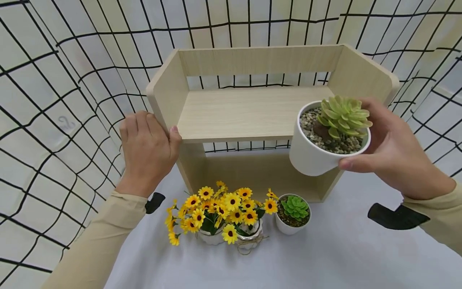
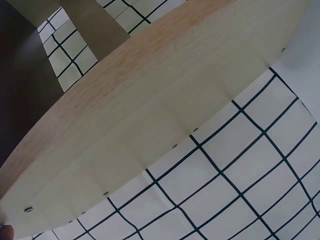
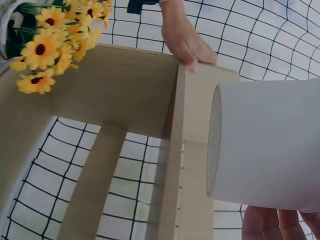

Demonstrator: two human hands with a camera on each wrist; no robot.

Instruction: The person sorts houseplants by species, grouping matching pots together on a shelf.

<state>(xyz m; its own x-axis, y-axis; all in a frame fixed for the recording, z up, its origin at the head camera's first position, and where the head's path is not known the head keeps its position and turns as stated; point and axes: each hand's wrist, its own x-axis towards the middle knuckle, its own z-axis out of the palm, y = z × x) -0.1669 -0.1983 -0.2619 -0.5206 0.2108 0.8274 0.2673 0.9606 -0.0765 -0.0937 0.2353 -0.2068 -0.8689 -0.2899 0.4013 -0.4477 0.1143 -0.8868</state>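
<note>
My right hand (image 1: 400, 156) grips a white pot (image 1: 312, 156) by its side, thumb near the rim. A pale green succulent (image 1: 344, 116) sits in gravel inside it. The pot is held up in front of the right part of the wooden shelf unit (image 1: 234, 114), level with the middle board. In the right wrist view the white pot (image 3: 265, 145) lies sideways across the picture with fingertips below it. My left hand (image 1: 148, 148) holds the shelf's left side panel, thumb at its front edge. The left wrist view shows the panel's outer face (image 2: 165, 110).
Yellow flowers (image 1: 223, 208) in two whitish pots stand on the white cloth (image 1: 343, 249) before the lower compartment. Beside them is a small white pot (image 1: 288, 228) with a bright green succulent (image 1: 296, 206). Black wire mesh (image 1: 249, 24) surrounds the shelf at the back and sides.
</note>
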